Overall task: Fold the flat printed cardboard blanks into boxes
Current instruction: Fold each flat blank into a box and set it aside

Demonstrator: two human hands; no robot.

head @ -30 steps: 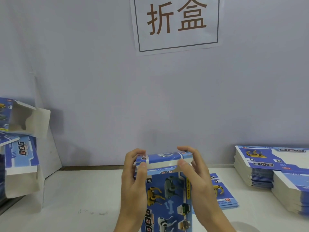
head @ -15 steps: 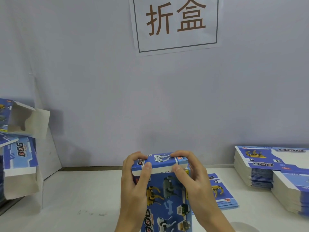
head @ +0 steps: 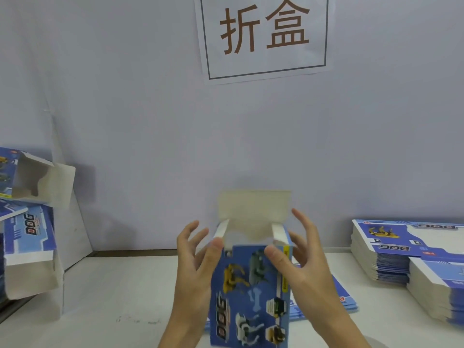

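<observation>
Standing near the table's front edge, the thin, light DOG box [head: 251,292] crushes easily; left hand [head: 194,267] and right hand [head: 305,262] flank it, thumbs touching, fingers spread. Grip creased corners.

white table [head: 130,292] | flat blank stacks [head: 391,254] right | folded boxes [head: 30,249] left

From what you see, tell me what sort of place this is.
Likely a box-folding workstation: a wall sign reads "fold boxes", flat blanks are stacked right, folded boxes are piled left.
</observation>
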